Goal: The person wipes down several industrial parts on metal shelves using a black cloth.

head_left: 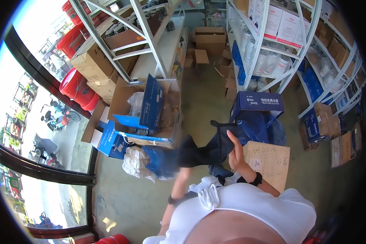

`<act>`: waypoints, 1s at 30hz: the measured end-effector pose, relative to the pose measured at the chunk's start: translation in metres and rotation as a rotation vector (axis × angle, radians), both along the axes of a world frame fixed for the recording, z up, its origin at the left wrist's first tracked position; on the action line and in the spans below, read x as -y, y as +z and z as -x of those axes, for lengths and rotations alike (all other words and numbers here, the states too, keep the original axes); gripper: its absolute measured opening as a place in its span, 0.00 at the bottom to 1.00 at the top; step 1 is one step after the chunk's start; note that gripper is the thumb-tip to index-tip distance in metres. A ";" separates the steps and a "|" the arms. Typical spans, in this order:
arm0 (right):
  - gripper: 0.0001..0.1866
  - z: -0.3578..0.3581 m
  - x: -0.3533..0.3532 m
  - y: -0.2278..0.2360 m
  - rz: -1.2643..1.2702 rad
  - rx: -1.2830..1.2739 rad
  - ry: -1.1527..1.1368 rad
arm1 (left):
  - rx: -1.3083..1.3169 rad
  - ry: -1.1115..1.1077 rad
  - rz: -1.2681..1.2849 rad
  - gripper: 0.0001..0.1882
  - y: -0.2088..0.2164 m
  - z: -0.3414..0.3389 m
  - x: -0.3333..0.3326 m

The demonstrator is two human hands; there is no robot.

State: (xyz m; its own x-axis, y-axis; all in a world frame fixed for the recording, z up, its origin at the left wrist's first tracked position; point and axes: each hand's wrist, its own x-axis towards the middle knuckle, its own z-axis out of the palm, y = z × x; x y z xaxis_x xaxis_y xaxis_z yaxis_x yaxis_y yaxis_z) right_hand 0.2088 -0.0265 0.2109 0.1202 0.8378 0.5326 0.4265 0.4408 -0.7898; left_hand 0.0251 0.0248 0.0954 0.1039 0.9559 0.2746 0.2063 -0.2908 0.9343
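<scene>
A long piece of limp black cloth (209, 152) stretches across the space in front of me; its exact kind is unclear. At its right end, my right hand (235, 154) is closed on the edge, fingers upright against the fabric. My left hand (184, 173) reaches up under the left end, blurred, and its fingers are hidden by the cloth. Below and to the left lies a bundle wrapped in white plastic (137, 162), with blue plastic beside it. A brown cardboard box (268, 164) with handwriting stands just right of my right forearm.
An open cardboard box (173, 122) with a blue carton (151, 103) inside stands ahead left. Ahead right, a dark blue carton (259, 101) sits above blue plastic wrap (260, 126). Metal shelves (248, 53) flank an aisle. Red buckets (75, 85) stand near the glass at left.
</scene>
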 end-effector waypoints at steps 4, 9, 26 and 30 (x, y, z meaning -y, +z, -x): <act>0.31 0.000 -0.077 0.005 -0.128 0.024 0.241 | -0.041 -0.067 0.133 0.19 0.069 -0.021 -0.062; 0.32 -0.020 -0.130 0.003 -0.172 0.052 0.295 | 0.338 -0.168 0.461 0.20 0.060 -0.047 -0.115; 0.32 -0.084 -0.307 -0.009 -0.074 0.067 0.020 | -0.171 -0.152 0.082 0.15 0.051 -0.092 -0.297; 0.32 -0.104 -0.363 -0.007 -0.037 0.152 -0.020 | -0.347 0.078 -0.043 0.11 0.071 -0.123 -0.364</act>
